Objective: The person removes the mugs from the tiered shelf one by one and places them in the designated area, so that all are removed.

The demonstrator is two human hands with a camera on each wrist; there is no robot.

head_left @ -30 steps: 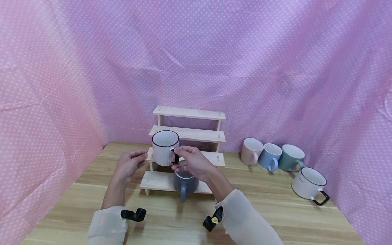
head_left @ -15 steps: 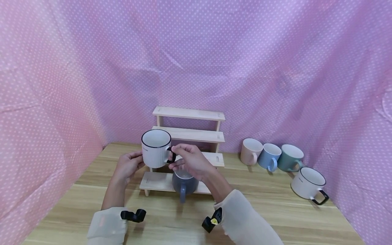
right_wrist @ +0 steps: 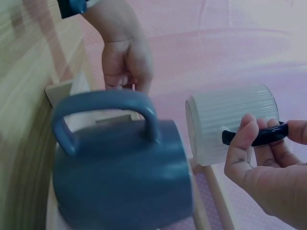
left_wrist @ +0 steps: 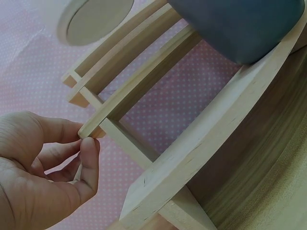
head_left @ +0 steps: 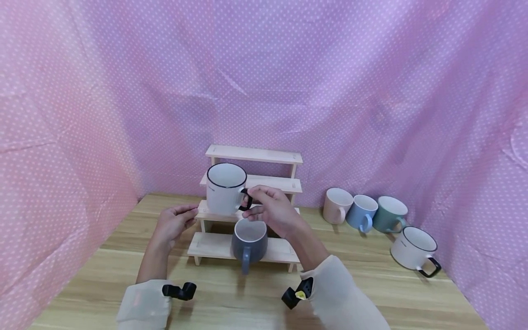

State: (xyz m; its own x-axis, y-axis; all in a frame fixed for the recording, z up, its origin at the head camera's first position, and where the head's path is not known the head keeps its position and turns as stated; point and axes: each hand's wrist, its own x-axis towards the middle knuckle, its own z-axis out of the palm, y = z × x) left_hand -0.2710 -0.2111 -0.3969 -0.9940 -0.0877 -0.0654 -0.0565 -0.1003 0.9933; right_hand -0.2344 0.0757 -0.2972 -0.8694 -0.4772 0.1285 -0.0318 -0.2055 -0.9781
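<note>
My right hand [head_left: 274,208] grips the black handle of a white mug [head_left: 226,192] with a black rim. That mug hangs upright in the air in front of the wooden tiered shelf [head_left: 253,154]; in the right wrist view its ribbed side [right_wrist: 235,122] shows. At the left end of the second step from the bottom, my left hand [head_left: 175,224] pinches the board's corner between thumb and fingers, as the left wrist view [left_wrist: 53,163] makes plain. A dark grey-blue mug [head_left: 250,243] stands on the lowest step, its handle toward me.
On the right of the wooden table [head_left: 231,302] stand a pink mug [head_left: 336,208], a light blue mug [head_left: 360,213], a green mug [head_left: 385,217] and another white mug [head_left: 410,252] with a black handle. Dotted pink cloth [head_left: 264,82] hangs behind and at both sides.
The right hand first carried the white mug left and slightly nearer, then back right and upward. The left hand has stayed at the shelf's left end.
</note>
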